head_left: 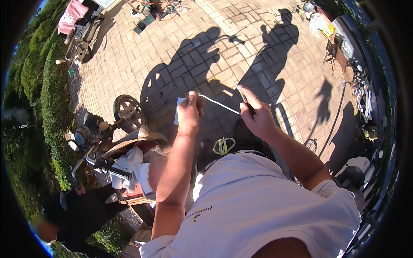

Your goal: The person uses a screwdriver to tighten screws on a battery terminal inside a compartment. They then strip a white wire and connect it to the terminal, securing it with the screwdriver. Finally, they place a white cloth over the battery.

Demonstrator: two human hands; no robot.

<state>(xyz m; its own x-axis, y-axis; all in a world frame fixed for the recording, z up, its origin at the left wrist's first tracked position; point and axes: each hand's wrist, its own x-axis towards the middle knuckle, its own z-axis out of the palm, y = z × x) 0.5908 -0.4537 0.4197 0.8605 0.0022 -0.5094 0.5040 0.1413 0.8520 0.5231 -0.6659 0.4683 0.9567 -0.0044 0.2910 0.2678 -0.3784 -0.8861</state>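
Note:
My left hand [190, 109] is raised in the middle of the view, closed with its thumb up. It grips a flat white piece [178, 112] and one end of a thin white cord [219, 104]. The cord runs rightward and down to my right hand [257, 112]. That hand is closed around a slim dark tool [243, 97] with a pale, shiny tip; I cannot make out what kind of tool it is. Below my hands, a yellow-green loop of cord [224, 145] hangs at my waist.
A two-wheeler [124, 112] with handlebars stands at my left, loaded with white padding [131, 165]. A person in dark clothes [71, 219] is at lower left. Assorted items line the right edge [361, 99] of the paving [176, 26]; a pink cloth [69, 17] lies on things at the far left.

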